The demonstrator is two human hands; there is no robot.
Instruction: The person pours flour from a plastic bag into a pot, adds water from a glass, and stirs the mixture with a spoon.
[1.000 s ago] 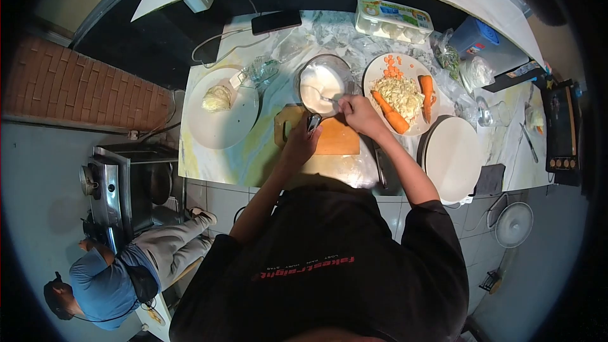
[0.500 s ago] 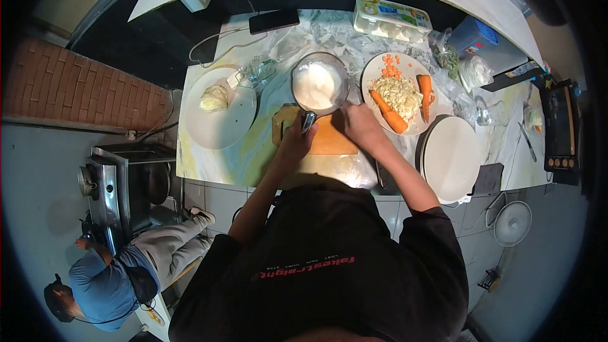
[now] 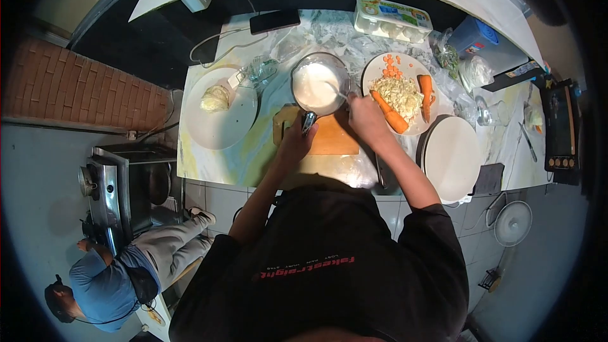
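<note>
My left hand (image 3: 296,140) is closed around the black handle of a saucepan (image 3: 308,120), which sits at the back edge of a wooden cutting board (image 3: 334,136). A creamy white mixture (image 3: 310,88) fills the pan's bottom. My right hand (image 3: 367,117) grips a thin metal spoon (image 3: 339,92) whose far end dips into the mixture; its bowl is hidden. Just right of that hand is a plate (image 3: 370,76) with shredded cabbage (image 3: 396,92), two peeled carrots (image 3: 390,113) and diced carrot (image 3: 392,66).
A plate (image 3: 218,133) with a cabbage piece (image 3: 215,98) lies left. Stacked plates (image 3: 451,158) stand right, with a knife (image 3: 527,141) farther off. Behind are a phone (image 3: 274,21) and an egg box (image 3: 392,19). Another person (image 3: 114,285) is at lower left.
My right hand has shifted slightly right and up from the pan's lower right side. The spoon now shows in the white mixture. My left hand stays on the handle.
</note>
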